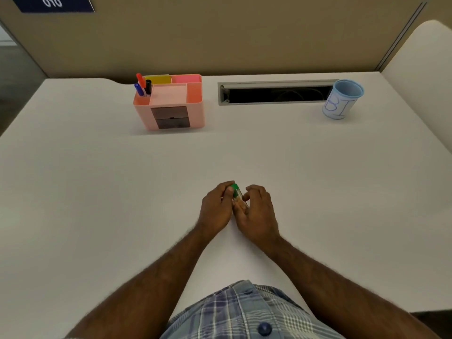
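A marker [238, 195] with a green cap and a clear barrel lies between my two hands over the middle of the white desk [97, 192]. My left hand [216, 206] curls its fingers round the green cap end. My right hand [256, 211] holds the barrel, its fingers bent round it. Most of the marker is hidden by my fingers.
A pink desk organiser [171, 104] stands at the back left with red, blue and black markers [143, 88] and sticky notes in it. A light blue cup [342, 99] stands at the back right, beside an open cable slot [276, 92]. A beige partition wall rises behind.
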The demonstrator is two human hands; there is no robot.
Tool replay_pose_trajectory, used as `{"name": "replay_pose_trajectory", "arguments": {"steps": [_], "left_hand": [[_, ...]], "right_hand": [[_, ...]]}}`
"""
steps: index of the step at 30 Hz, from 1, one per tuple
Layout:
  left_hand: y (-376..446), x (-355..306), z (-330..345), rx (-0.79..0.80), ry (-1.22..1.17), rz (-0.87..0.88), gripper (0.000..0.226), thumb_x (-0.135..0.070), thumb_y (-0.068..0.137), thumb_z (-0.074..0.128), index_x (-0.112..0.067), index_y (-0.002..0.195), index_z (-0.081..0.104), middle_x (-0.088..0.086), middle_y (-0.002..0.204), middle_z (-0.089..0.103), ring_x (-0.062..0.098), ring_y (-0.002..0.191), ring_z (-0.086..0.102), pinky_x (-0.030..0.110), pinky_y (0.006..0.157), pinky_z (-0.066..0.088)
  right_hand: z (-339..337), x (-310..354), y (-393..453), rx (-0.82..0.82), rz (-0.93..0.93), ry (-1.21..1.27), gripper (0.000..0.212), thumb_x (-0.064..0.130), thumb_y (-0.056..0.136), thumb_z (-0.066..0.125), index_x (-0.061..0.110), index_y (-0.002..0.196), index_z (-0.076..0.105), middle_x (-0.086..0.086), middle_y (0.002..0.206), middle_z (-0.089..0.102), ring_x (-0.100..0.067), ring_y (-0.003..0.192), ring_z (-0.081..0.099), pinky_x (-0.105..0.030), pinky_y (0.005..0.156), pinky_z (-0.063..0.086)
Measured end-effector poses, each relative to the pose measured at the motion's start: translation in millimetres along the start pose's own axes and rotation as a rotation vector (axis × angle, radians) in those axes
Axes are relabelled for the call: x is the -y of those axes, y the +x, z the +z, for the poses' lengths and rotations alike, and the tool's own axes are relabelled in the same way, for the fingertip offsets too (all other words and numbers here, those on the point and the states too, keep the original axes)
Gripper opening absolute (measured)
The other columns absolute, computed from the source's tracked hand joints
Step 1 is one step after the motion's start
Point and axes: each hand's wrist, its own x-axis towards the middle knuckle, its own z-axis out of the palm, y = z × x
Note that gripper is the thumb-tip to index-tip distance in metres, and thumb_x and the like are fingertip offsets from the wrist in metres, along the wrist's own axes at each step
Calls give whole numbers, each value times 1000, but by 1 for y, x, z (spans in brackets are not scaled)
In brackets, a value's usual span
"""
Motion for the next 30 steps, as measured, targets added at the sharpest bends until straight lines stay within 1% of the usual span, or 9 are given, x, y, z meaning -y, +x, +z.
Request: {"name": "replay_pose_trajectory", "arguments": {"steps": [2, 5, 7, 10, 14, 20, 24, 27, 30], "left_hand": [[3, -4, -2, -31, -145, -56, 30, -20, 99, 45, -18, 122, 65, 2, 118, 70, 9, 101, 64, 11, 85, 48], [8, -7, -5, -51, -363, -152, 26, -20, 98, 50, -18, 115, 69, 2, 112, 72, 17, 105, 67, 35, 95, 54], [12, -10, -7, -61, -474, -215, 25, -21, 97, 52, -16, 114, 69, 5, 111, 73, 23, 105, 68, 40, 95, 54], [14, -16, -8, -40, -595, -262, 25, -26, 93, 60, -14, 114, 68, 11, 111, 73, 26, 103, 69, 38, 90, 56], [19, -28, -9, -30, -603, -233, 25, -27, 89, 66, -12, 109, 65, 9, 102, 76, 22, 83, 70, 38, 72, 56], [30, -40, -11, -78, -554, -190, 16, -22, 91, 64, -10, 101, 65, 7, 97, 76, 12, 77, 71, 27, 62, 57], [37, -40, -10, -107, -541, -205, 13, -22, 90, 64, -14, 99, 67, 6, 97, 76, 18, 90, 71, 23, 67, 57], [35, -42, -10, -145, -502, -179, 14, -21, 89, 67, -11, 98, 67, 5, 93, 76, 7, 79, 71, 15, 58, 54], [32, -44, -10, -167, -464, -126, 18, -19, 88, 68, -7, 101, 66, 3, 90, 76, 2, 71, 71, 11, 56, 50]], "right_hand": [[-5, 10, 4, 38, 85, 112, 36, 41, 88, 57, 10, 106, 53, -3, 102, 57, -16, 89, 54, -26, 71, 47], [-18, 25, 14, 202, 330, 391, 29, 42, 93, 55, 16, 104, 51, 0, 92, 67, -13, 75, 64, -24, 62, 51], [-21, 29, 19, 258, 390, 495, 28, 42, 95, 51, 18, 108, 53, 1, 89, 71, -9, 69, 68, -22, 60, 54], [-23, 34, 23, 275, 367, 497, 28, 42, 97, 46, 19, 109, 56, 6, 83, 70, -7, 63, 65, -20, 58, 52], [-23, 42, 29, 285, 358, 527, 31, 40, 99, 41, 15, 100, 61, 4, 79, 68, -8, 62, 63, -21, 60, 52], [-22, 47, 38, 230, 380, 606, 31, 36, 99, 44, 10, 97, 62, 2, 75, 66, -8, 58, 59, -23, 59, 51], [-21, 48, 42, 221, 392, 634, 29, 35, 99, 45, 12, 92, 62, 2, 72, 64, -11, 59, 55, -25, 58, 47], [-17, 46, 41, 213, 400, 631, 32, 35, 99, 45, 8, 91, 62, 2, 69, 62, -11, 58, 53, -28, 59, 46], [-17, 46, 40, 210, 411, 653, 32, 34, 99, 45, 8, 92, 63, 4, 65, 61, -8, 55, 52, -25, 57, 46]]}}
